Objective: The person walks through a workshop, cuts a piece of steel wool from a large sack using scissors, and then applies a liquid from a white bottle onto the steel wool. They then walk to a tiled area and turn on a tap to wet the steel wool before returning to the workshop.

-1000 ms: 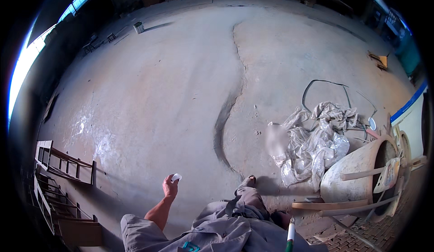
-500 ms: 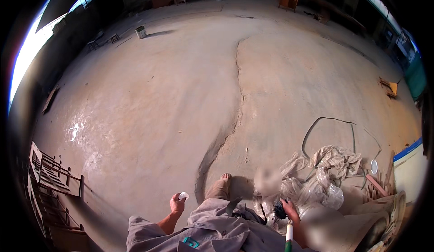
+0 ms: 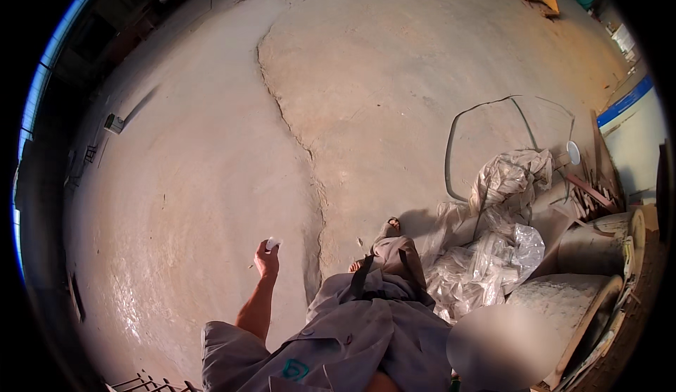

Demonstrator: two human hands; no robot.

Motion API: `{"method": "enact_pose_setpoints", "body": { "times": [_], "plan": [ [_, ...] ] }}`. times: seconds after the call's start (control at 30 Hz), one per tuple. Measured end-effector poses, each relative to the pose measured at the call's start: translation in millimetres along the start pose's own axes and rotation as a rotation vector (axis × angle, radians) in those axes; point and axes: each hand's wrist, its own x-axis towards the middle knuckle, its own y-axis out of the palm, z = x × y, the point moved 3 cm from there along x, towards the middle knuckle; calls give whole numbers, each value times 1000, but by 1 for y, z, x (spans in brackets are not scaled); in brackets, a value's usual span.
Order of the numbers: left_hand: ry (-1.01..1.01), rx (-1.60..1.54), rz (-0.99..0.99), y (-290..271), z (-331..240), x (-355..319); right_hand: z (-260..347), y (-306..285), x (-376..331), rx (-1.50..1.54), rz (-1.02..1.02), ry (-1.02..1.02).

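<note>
My left hand (image 3: 266, 260) is held out in front of me over the bare concrete floor, with its fingers closed on a small white object (image 3: 273, 243). The object is too small to tell its kind. My right hand does not show; a bit of bare skin (image 3: 384, 383) lies at the lower edge by my grey shirt. A green end (image 3: 455, 381) of something peeks out beside the shirt at the lower right, mostly hidden. To the right of my feet lies a heap of crumpled clear plastic sheeting (image 3: 486, 251).
A long crack (image 3: 282, 114) runs along the concrete floor. Large drums (image 3: 567, 300) lie at the right, near broken wood strips (image 3: 591, 191) and a white panel with a blue edge (image 3: 634, 124). A bucket (image 3: 113, 123) stands far left. Slats (image 3: 151, 383) show at the lower left.
My view has swung to the right and downward. My left hand reaches further forward, still with the white object. My right hand, which held a dark crumpled thing, has left the picture.
</note>
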Motion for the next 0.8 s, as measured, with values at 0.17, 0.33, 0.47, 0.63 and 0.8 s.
{"method": "enact_pose_setpoints", "body": {
  "times": [0.17, 0.33, 0.47, 0.63, 0.8],
  "plan": [
    [73, 3, 20, 98, -130, 137, 80, -41, 55, -18, 38, 35],
    [12, 55, 110, 184, -186, 172, 273, -217, 141, 10, -39, -134],
    [-89, 87, 249, 258, -243, 183, 438, -410, 272, 197, -332, -327],
    [-134, 218, 324, 358, -282, 263, 606, -595, 382, 197, -543, -517],
    [13, 179, 336, 425, -439, 417, 622, -600, 454, 342, -435, -230]
  ]
}}
